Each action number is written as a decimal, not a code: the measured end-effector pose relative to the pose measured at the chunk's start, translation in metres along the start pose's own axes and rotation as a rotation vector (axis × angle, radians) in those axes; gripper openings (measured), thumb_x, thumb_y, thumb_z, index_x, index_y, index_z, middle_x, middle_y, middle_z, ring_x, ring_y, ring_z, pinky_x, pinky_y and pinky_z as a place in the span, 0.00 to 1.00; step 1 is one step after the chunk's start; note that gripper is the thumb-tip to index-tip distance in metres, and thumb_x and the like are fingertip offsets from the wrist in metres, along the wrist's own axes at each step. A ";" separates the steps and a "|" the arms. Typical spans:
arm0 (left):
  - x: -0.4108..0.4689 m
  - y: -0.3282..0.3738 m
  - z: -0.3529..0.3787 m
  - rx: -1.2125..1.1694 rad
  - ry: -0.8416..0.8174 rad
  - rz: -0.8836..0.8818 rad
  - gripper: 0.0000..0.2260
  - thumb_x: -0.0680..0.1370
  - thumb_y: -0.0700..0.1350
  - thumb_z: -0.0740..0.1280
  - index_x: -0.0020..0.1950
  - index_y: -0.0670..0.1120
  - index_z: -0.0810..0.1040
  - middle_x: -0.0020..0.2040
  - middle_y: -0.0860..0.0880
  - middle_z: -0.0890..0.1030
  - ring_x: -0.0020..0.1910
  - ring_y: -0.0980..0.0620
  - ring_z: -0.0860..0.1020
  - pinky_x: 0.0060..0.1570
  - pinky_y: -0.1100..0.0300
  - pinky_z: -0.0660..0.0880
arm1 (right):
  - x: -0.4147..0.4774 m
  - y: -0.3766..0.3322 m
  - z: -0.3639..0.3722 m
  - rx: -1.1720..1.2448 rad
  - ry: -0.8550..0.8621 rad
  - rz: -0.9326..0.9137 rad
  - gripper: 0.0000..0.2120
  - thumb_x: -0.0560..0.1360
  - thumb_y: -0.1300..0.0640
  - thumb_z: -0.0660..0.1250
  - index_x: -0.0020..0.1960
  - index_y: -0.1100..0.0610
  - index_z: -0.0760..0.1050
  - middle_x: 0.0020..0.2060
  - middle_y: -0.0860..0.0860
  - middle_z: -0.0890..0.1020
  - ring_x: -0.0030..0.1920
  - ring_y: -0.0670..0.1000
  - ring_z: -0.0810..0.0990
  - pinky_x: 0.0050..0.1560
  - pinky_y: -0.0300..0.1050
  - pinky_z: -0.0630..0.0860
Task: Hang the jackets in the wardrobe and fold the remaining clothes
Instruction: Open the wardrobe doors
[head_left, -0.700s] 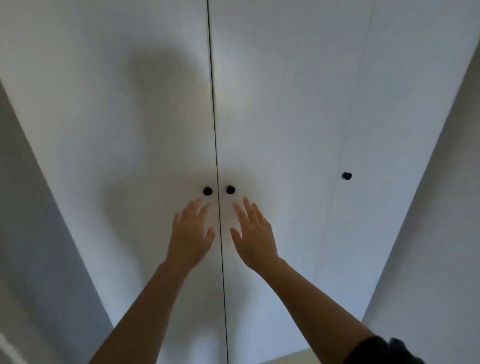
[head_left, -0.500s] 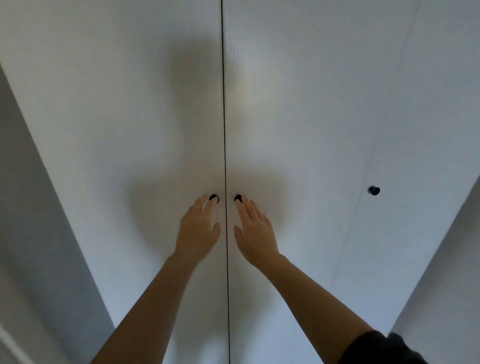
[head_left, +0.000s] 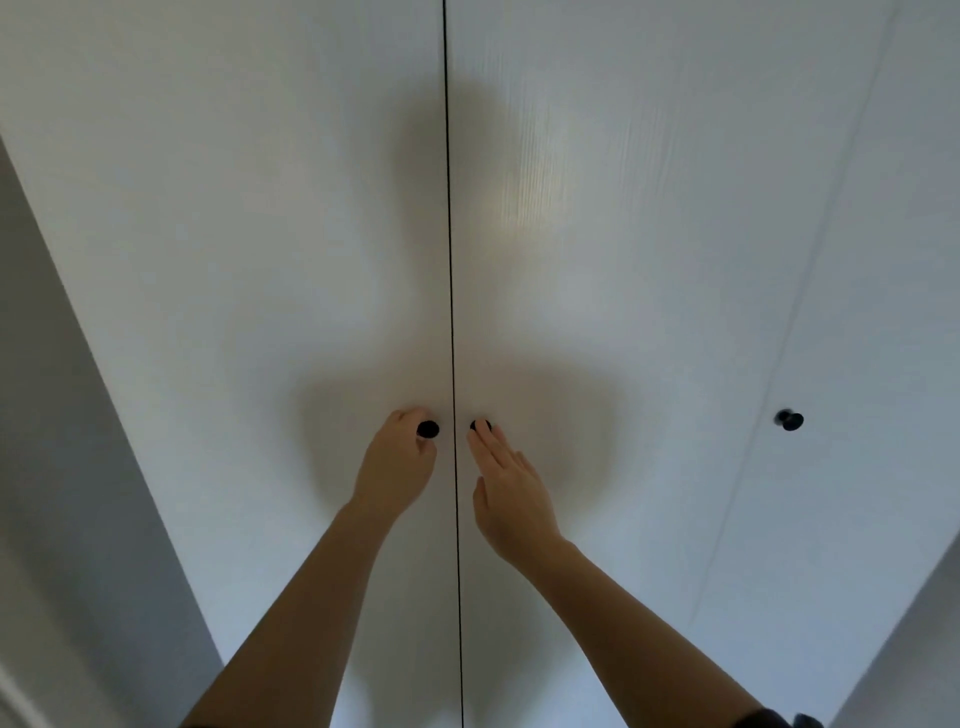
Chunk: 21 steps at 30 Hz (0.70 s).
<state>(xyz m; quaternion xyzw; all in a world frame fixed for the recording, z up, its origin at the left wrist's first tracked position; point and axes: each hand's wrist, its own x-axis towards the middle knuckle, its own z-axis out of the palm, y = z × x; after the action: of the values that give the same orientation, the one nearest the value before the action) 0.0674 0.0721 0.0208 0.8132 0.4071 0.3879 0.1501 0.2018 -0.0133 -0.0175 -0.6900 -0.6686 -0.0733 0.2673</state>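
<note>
The view is filled by the tall white wardrobe (head_left: 623, 260), whose two middle doors are seen closed and are met at a thin dark seam. The small round black left knob (head_left: 428, 428), just left of that seam, is gripped by the left hand (head_left: 397, 467), whose fingers are curled round it. The matching black right knob (head_left: 479, 425), just right of the seam, is touched by the straight fingertips of the right hand (head_left: 511, 493). A third black knob (head_left: 789, 420) is set well apart on the door further right

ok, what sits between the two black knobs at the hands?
Only the dark seam where the wardrobe doors meet, between left knob and right knob; head view.
</note>
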 end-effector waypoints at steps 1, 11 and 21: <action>0.001 -0.001 -0.001 0.002 -0.005 0.002 0.11 0.77 0.35 0.62 0.58 0.41 0.78 0.54 0.45 0.78 0.48 0.48 0.76 0.52 0.59 0.72 | -0.001 0.000 0.002 0.045 0.006 0.002 0.30 0.79 0.63 0.52 0.79 0.55 0.48 0.78 0.47 0.48 0.78 0.46 0.46 0.76 0.47 0.54; -0.032 -0.003 -0.022 -0.050 0.035 0.087 0.06 0.77 0.39 0.66 0.51 0.44 0.81 0.47 0.51 0.80 0.43 0.53 0.78 0.48 0.59 0.76 | -0.013 -0.012 0.019 0.738 0.051 0.227 0.22 0.78 0.63 0.63 0.71 0.51 0.70 0.64 0.39 0.74 0.62 0.35 0.72 0.62 0.28 0.68; -0.089 -0.006 -0.070 -0.249 -0.109 0.048 0.06 0.76 0.41 0.68 0.49 0.51 0.78 0.45 0.57 0.79 0.44 0.60 0.76 0.46 0.73 0.72 | -0.057 -0.061 0.028 0.734 -0.015 0.351 0.07 0.75 0.60 0.69 0.39 0.50 0.79 0.31 0.41 0.81 0.32 0.38 0.76 0.36 0.27 0.71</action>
<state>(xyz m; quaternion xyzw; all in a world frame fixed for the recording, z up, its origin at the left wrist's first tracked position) -0.0210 0.0013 0.0181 0.8177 0.3276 0.3941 0.2623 0.1303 -0.0528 -0.0505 -0.6530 -0.5244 0.2222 0.4993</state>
